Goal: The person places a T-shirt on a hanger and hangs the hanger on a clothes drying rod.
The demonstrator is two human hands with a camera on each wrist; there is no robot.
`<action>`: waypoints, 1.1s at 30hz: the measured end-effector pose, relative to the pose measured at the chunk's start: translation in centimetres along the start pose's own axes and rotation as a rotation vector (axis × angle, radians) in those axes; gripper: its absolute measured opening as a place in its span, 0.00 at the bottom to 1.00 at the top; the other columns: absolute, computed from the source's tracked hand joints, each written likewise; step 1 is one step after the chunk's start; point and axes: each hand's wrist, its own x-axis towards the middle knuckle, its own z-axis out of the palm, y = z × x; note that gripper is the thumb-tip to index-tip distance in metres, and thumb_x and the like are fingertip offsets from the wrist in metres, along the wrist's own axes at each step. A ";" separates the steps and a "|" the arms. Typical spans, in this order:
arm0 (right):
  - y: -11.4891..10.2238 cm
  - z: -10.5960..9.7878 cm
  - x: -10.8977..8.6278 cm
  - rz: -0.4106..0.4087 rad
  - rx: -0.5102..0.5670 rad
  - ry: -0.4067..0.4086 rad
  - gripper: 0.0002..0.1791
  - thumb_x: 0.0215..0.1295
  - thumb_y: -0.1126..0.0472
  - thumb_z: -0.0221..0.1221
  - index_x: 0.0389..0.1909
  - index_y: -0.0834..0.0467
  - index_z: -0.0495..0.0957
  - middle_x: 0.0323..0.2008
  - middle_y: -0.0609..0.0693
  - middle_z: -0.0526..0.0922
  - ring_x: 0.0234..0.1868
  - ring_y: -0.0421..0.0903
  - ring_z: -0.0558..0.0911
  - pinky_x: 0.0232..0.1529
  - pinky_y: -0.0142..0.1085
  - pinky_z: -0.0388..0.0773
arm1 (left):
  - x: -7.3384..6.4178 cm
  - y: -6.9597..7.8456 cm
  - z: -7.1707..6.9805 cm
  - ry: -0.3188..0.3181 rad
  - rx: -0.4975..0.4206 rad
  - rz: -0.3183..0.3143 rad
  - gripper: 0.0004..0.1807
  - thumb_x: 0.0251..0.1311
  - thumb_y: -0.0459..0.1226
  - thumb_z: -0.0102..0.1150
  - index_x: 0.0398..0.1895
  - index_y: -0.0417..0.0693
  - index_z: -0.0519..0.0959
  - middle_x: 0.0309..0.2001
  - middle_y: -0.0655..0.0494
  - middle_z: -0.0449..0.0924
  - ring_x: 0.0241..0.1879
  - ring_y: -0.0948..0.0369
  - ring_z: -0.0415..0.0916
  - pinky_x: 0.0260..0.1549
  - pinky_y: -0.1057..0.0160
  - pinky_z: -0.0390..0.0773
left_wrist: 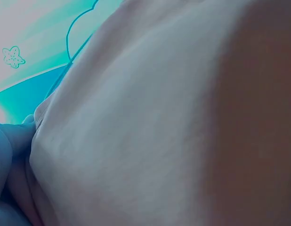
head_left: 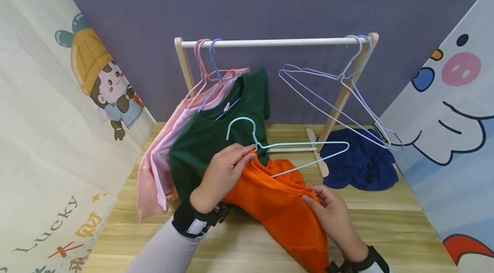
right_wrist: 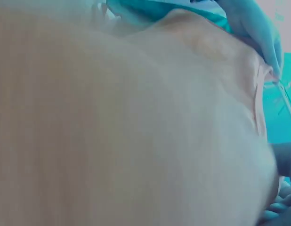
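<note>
Orange shirt (head_left: 278, 208): it is above the table, between both hands; its neckline slants down to the right.
Mint hanger (head_left: 308, 143): its hook points upward, its long arm to the right; the shirt hides part of it.
Left hand (head_left: 221, 174): it pinches the collar beside the hook's base.
Right hand (head_left: 335, 213): it pinches the collar's other end.
Table (head_left: 386, 221): wood-grained, under the clothes rack (head_left: 278, 43).
Room: grey wall (head_left: 270, 2) behind, printed panels (head_left: 38, 71) at both sides.

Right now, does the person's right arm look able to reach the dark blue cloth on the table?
Probably not while the right grip pinches the orange garment; otherwise, bare tabletop before the dark blue cloth seems to leave the way free.
</note>
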 end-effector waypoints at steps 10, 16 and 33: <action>0.6 -2.3 1.2 0.024 -0.153 0.110 0.11 0.63 0.53 0.58 0.40 0.54 0.80 0.34 0.50 0.83 0.30 0.40 0.76 0.29 0.27 0.74 | -0.5 0.3 -0.3 -0.089 -0.004 -0.031 0.11 0.64 0.42 0.53 0.43 0.47 0.79 0.38 0.60 0.78 0.39 0.70 0.71 0.44 0.65 0.78; 0.1 -4.9 2.0 0.049 -0.191 0.206 0.14 0.64 0.52 0.56 0.43 0.55 0.81 0.34 0.40 0.83 0.30 0.40 0.78 0.28 0.26 0.75 | -1.0 0.4 -0.1 -0.122 -0.047 -0.033 0.10 0.65 0.42 0.50 0.43 0.49 0.78 0.38 0.61 0.77 0.38 0.69 0.69 0.43 0.66 0.78; -1.1 -11.1 3.7 0.140 -0.066 0.451 0.16 0.64 0.52 0.55 0.46 0.58 0.79 0.32 0.39 0.81 0.29 0.42 0.77 0.25 0.23 0.76 | -2.0 1.1 1.2 -0.201 -0.127 0.077 0.11 0.63 0.39 0.54 0.45 0.50 0.81 0.38 0.61 0.81 0.37 0.73 0.70 0.39 0.72 0.77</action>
